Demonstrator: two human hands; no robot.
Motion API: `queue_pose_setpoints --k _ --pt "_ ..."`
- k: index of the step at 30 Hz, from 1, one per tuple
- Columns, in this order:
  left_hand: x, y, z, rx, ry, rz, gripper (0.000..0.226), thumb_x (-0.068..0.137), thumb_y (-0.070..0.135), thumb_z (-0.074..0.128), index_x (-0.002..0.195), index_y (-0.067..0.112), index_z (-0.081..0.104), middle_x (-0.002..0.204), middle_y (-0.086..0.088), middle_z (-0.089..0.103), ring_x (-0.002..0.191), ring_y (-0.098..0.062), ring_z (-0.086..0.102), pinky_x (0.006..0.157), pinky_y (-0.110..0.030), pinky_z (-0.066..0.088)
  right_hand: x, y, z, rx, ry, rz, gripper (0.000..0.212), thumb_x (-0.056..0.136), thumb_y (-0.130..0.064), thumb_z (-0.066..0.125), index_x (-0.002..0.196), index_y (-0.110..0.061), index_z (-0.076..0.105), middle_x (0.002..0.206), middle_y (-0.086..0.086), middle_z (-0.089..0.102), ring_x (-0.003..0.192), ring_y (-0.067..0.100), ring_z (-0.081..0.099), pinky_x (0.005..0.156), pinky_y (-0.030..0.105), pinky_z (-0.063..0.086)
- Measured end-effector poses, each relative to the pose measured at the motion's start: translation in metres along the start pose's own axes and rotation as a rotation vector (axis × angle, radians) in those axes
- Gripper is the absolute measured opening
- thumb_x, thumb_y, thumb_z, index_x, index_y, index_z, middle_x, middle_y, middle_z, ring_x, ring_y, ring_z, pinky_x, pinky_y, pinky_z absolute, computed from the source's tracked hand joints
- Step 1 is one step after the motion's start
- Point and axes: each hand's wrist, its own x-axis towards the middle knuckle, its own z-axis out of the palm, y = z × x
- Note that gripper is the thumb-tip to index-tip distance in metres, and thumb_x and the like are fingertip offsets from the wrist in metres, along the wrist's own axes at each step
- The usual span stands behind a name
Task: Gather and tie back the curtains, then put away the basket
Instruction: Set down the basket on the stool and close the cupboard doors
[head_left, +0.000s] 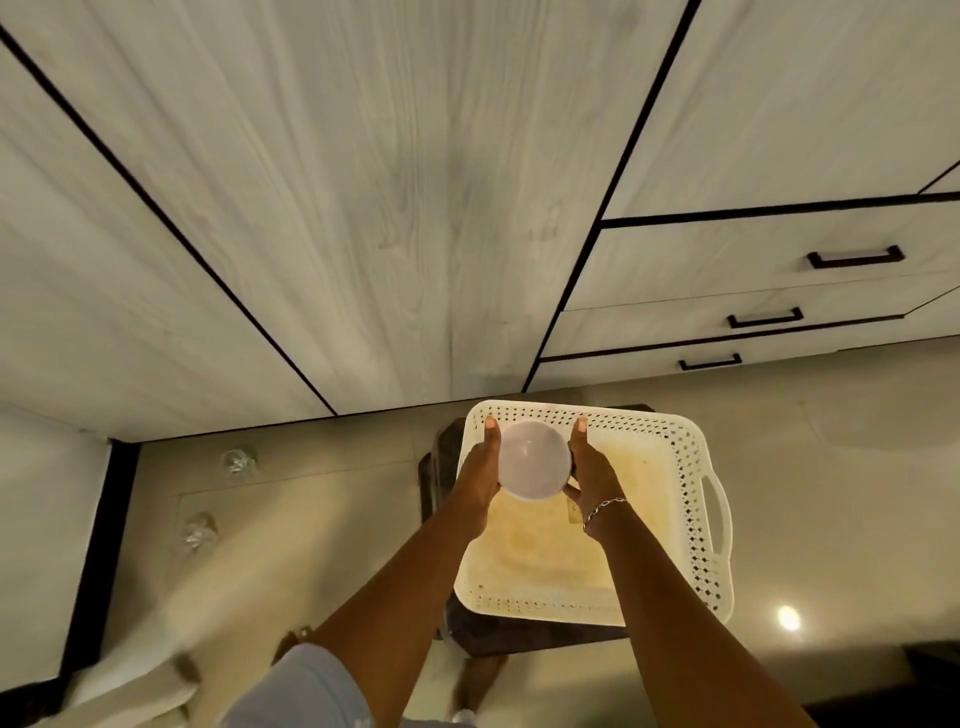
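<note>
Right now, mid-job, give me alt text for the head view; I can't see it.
Two bare hands, left hand and right hand, hold a round translucent white bowl between them over a white perforated plastic basket resting on a dark stool. Pale wood-grain cabinets with dark drawer handles fill the background.

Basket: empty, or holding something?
Nearly empty: the basket floor shows bare, apart from a round white dish held between left hand and right hand at its far end.
</note>
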Motion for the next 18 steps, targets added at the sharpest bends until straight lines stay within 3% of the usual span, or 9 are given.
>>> queue_pose_setpoints --k 3,6,10,15,18 --pt "0.012 -0.009 0.004 0.020 -0.002 0.026 0.044 0.094 0.053 0.021 0.127 0.030 0.038 0.141 -0.010 0.042 0.117 -0.023 0.043 0.111 -0.044 0.031 0.017 0.011 -0.001 -0.050 -0.024 -0.012 0.050 0.097 -0.048 0.023 0.094 -0.010 0.056 0.116 0.020 0.055 0.115 0.038 0.050 0.099 0.048 0.045" --pt "0.023 -0.018 0.006 0.044 0.017 -0.001 0.049 0.094 0.053 0.024 0.134 0.027 0.036 0.140 -0.008 0.042 0.126 -0.028 0.042 0.112 -0.046 0.031 0.028 0.020 -0.001 -0.090 -0.040 -0.017 0.060 0.096 -0.051 0.023 0.122 -0.004 0.050 0.127 0.021 0.052 0.116 0.037 0.050 0.102 0.050 0.043" --pt "0.031 -0.027 0.006 0.031 0.017 0.003 0.047 0.095 0.050 0.026 0.131 0.023 0.039 0.136 -0.009 0.044 0.126 -0.028 0.042 0.112 -0.046 0.031 0.037 0.030 -0.002 -0.129 -0.060 -0.026 0.060 0.097 -0.049 0.023 0.127 -0.004 0.047 0.131 0.021 0.050 0.118 0.037 0.049 0.103 0.051 0.041" --pt "0.032 -0.032 0.007 0.091 -0.013 0.033 0.029 0.097 0.048 0.022 0.105 0.028 0.042 0.115 -0.004 0.047 0.110 -0.021 0.045 0.104 -0.040 0.036 0.040 0.038 -0.003 -0.256 -0.057 -0.114 0.054 0.098 -0.044 0.026 0.122 -0.001 0.048 0.126 0.021 0.052 0.108 0.033 0.051 0.098 0.047 0.045" --pt "0.027 -0.034 0.008 0.310 0.022 0.133 0.050 0.094 0.052 0.024 0.125 0.016 0.042 0.120 -0.005 0.048 0.117 -0.022 0.046 0.092 -0.033 0.039 0.037 0.043 -0.005 -0.491 -0.020 -0.219 0.049 0.098 -0.039 0.032 0.120 0.001 0.049 0.125 0.022 0.054 0.103 0.031 0.052 0.085 0.037 0.043"
